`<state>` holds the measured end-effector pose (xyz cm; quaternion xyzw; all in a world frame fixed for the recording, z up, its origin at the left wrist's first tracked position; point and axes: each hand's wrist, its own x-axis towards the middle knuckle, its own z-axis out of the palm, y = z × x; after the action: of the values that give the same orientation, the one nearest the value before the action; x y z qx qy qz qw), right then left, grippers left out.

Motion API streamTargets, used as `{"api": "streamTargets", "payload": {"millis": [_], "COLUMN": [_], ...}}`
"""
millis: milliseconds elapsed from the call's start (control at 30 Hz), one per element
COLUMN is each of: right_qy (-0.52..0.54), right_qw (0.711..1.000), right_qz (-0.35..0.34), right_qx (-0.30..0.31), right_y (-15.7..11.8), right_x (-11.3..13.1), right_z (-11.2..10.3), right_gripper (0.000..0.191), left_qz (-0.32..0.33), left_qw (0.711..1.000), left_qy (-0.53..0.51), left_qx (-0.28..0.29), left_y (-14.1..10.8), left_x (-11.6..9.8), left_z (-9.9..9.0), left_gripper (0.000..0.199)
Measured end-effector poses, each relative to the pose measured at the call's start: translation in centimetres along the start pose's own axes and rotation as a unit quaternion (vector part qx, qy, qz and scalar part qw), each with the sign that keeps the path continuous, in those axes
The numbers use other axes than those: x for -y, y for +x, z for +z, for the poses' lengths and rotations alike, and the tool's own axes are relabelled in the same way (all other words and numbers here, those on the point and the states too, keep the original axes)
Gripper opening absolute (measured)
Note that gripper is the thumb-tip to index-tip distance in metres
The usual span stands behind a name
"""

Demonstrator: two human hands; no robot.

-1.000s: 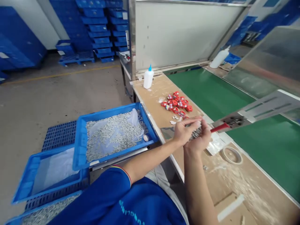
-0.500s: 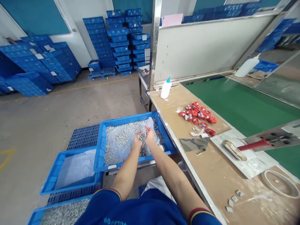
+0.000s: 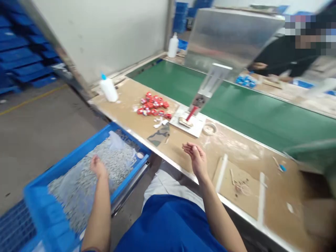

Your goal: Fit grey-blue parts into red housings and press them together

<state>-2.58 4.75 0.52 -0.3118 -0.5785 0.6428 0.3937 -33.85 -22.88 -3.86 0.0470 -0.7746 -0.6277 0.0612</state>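
Note:
My left hand (image 3: 99, 168) is over the blue crate (image 3: 126, 191), above many small flat grey pieces (image 3: 115, 171). Motion blur smears its fingers, so what it may hold does not show. Thin whitish plastic film (image 3: 117, 140) lies among the pieces. Over the brown worktable (image 3: 181, 154), my right hand (image 3: 196, 158) is half curled, thumb against the fingers; anything inside is hidden. Near it lies a camouflage-patterned sheet (image 3: 159, 135). Behind that stands a hand press with a red handle (image 3: 192, 113) on a white base plate (image 3: 198, 128).
Red small parts (image 3: 153, 105) are heaped on the table, with a white bottle (image 3: 109, 90) behind. A tape roll (image 3: 209, 128) lies beside the press. The green belt (image 3: 223, 101) runs along the far side. Another person's hand (image 3: 259, 65) is across it. A blurred dark object (image 3: 315, 189) is at right.
The view has swung right. My hands, together in the crate before, have parted: the right moved over the table, the left stays above the crate.

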Motion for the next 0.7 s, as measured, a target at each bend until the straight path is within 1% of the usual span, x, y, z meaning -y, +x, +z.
{"api": "streamTargets", "payload": {"millis": [33, 67, 100, 133, 167, 200, 233, 267, 300, 367, 433, 500, 567, 633, 700], "right_qy": [-0.087, -0.18, -0.271, -0.356, -0.429, -0.489, -0.538, -0.576, -0.605, -0.639, -0.65, -0.65, -0.652, -0.66, -0.67], "right_qw": [0.994, 0.979, 0.955, 0.926, 0.895, 0.863, 0.834, 0.809, 0.788, 0.761, 0.752, 0.751, 0.749, 0.744, 0.736], "right_qz": [-0.042, -0.074, -0.097, -0.113, -0.122, -0.125, -0.123, -0.119, -0.115, -0.11, -0.112, -0.116, -0.115, -0.106, -0.095], "right_qx": [-0.046, -0.069, -0.067, -0.047, -0.022, -0.001, 0.011, 0.015, 0.014, 0.009, 0.012, 0.018, 0.019, 0.005, -0.014], "right_y": [-0.8, -1.8, -2.8, -3.7, -4.4, -4.8, -4.9, -4.6, -4.0, -2.1, 0.2, 2.3, 3.9, 4.9, 5.4], "right_x": [-0.1, -0.4, -0.8, -1.4, -2.0, -2.6, -3.1, -3.5, -3.7, -3.7, -3.4, -3.2, -3.2, -3.5, -3.9], "right_z": [-2.6, -4.7, -6.4, -7.6, -8.2, -8.5, -8.5, -8.2, -7.9, -7.2, -6.8, -6.6, -6.5, -6.3, -6.0], "right_gripper": [0.039, 0.042, 0.048, 0.056, 0.065, 0.072, 0.077, 0.08, 0.081, 0.077, 0.062, 0.042, 0.028, 0.026, 0.028], "left_qz": [0.01, 0.023, 0.043, 0.07, 0.107, 0.143, 0.161, 0.164, 0.166, 0.163, 0.15, 0.122, 0.086, 0.044, 0.002], "left_qw": [1.0, 0.999, 0.996, 0.988, 0.972, 0.947, 0.92, 0.895, 0.867, 0.822, 0.792, 0.782, 0.787, 0.798, 0.808], "left_qy": [0.003, 0.002, 0.0, -0.004, -0.01, -0.015, -0.027, -0.042, -0.053, -0.067, -0.072, -0.07, -0.064, -0.063, -0.072], "left_qx": [0.013, 0.039, 0.081, 0.137, 0.209, 0.287, 0.355, 0.413, 0.467, 0.542, 0.587, 0.607, 0.608, 0.597, 0.584], "left_y": [-0.4, -1.3, -2.6, -4.3, -6.3, -8.5, -10.8, -13.1, -15.1, -18.3, -20.2, -21.0, -21.2, -21.2, -21.2], "left_x": [-0.5, -1.2, -1.9, -2.7, -3.5, -4.3, -5.1, -5.8, -6.5, -7.3, -7.5, -7.3, -6.9, -6.5, -6.2], "left_z": [1.5, 3.1, 4.8, 6.5, 8.1, 9.7, 11.1, 12.3, 13.4, 14.8, 15.4, 15.4, 15.0, 14.5, 14.3], "left_gripper": [0.027, 0.027, 0.026, 0.026, 0.027, 0.029, 0.029, 0.03, 0.029, 0.029, 0.029, 0.029, 0.028, 0.028, 0.028]}}
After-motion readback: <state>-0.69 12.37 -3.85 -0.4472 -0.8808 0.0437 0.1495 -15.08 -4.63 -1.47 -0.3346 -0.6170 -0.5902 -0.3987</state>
